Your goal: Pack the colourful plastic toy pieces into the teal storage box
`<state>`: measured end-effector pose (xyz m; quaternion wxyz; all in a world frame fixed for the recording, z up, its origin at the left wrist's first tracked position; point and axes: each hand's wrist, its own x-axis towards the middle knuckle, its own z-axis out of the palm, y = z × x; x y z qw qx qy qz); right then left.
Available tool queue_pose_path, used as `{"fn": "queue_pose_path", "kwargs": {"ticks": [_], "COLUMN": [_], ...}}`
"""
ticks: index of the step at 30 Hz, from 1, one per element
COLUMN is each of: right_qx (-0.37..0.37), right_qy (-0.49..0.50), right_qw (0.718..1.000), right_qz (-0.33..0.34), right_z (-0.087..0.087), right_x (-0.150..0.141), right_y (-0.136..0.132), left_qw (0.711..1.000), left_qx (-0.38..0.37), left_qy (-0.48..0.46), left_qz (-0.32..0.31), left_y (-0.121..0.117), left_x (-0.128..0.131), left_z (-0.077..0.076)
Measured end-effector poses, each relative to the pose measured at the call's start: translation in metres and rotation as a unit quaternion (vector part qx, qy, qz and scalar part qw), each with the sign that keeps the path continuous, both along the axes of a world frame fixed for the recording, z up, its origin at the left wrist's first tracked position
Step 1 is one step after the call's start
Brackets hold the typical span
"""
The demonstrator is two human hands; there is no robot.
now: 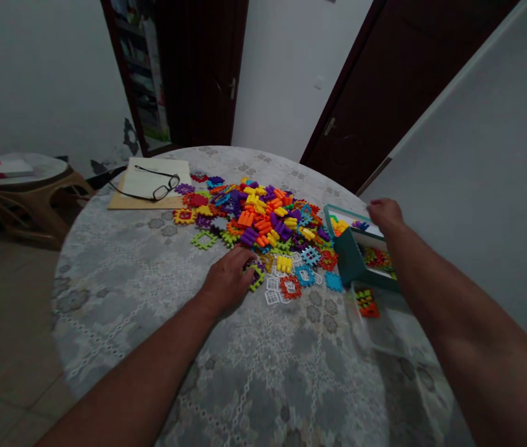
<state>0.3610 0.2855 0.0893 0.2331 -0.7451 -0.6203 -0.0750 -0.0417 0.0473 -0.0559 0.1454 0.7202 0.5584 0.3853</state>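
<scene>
My left hand (229, 278) is at the near edge of a heap of plastic building pieces (263, 217), its fingers curled on a green toothed square piece (257, 277). White lattice pieces (273, 290), a red-orange toothed frame (290, 287), blue frames and a yellow ridged piece (284, 264) lie just right of it. My right hand (385, 214) is closed over the far right side of a teal divided box (356, 257). Whatever its fingers hold is hidden. Coloured pieces show inside the box compartments.
A clear plastic tub (360, 335) with a few green and orange pieces stands in front of the box. Eyeglasses (161, 191) rest on a notepad and board (126, 202) at the back left. A stool (35, 205) stands left of the round table.
</scene>
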Motion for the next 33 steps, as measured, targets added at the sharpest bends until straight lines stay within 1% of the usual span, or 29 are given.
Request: {"fn": "queue_pose_path", "kwargs": {"ticks": [2,3,5,6,7,8,9,10,11,12,14,16,18,21,25,28,33], "right_qx": [0.007,0.015,0.007,-0.012,-0.034,-0.059,-0.083,-0.103,-0.117,-0.13,-0.147,-0.15,-0.136,-0.132,-0.161,-0.171,-0.2], "right_qy": [0.029,0.045,0.045,0.033,0.022,0.015,0.015,0.024,0.034,0.04,0.041,0.027,0.007,-0.028,-0.062,-0.054,-0.009], "right_qw": [0.999,0.997,0.983,0.968,0.949,0.929,0.913,0.904,0.901,0.901,0.911,0.928,0.943,0.949,0.947,0.948,0.934], "right_qz": [0.019,0.054,0.177,0.247,0.312,0.364,0.399,0.415,0.416,0.412,0.384,0.339,0.303,0.286,0.272,0.263,0.297], "right_z": [0.007,0.009,0.011,0.01,0.006,0.0,-0.007,-0.016,-0.026,-0.036,-0.056,-0.071,-0.082,-0.094,-0.102,-0.103,-0.101], "right_x": [-0.023,-0.038,-0.071,-0.088,-0.103,-0.118,-0.13,-0.14,-0.147,-0.152,-0.154,-0.152,-0.149,-0.154,-0.168,-0.173,-0.175], "right_y": [-0.019,-0.036,-0.084,-0.113,-0.143,-0.171,-0.197,-0.218,-0.234,-0.243,-0.246,-0.234,-0.217,-0.2,-0.193,-0.189,-0.186], "left_qw": [1.0,1.0,1.0,1.0,1.0,1.0,1.0,1.0,0.999,0.999,0.997,0.995,0.993,0.992,0.99,0.986,0.981], "left_qx": [0.001,0.001,0.002,0.004,0.005,0.006,0.007,0.007,0.005,0.003,-0.007,-0.025,-0.045,-0.067,-0.091,-0.117,-0.125], "left_qy": [-0.012,-0.017,-0.019,-0.017,-0.012,-0.005,0.004,0.013,0.023,0.034,0.062,0.09,0.106,0.102,0.106,0.112,0.146], "left_qz": [0.004,0.006,0.007,0.007,0.008,0.01,0.013,0.019,0.026,0.032,0.041,0.042,0.04,0.034,0.028,0.027,0.008], "left_y": [0.001,0.001,0.002,0.003,0.003,0.004,0.004,0.004,0.004,0.003,0.002,0.0,-0.002,-0.004,-0.006,-0.008,-0.01], "left_x": [-0.001,-0.001,-0.002,-0.003,-0.003,-0.004,-0.004,-0.004,-0.005,-0.005,-0.004,-0.004,-0.003,-0.002,-0.001,0.0,0.0], "left_z": [0.001,0.002,0.004,0.005,0.005,0.005,0.005,0.004,0.004,0.003,0.002,0.002,0.004,0.009,0.017,0.023,0.029]}}
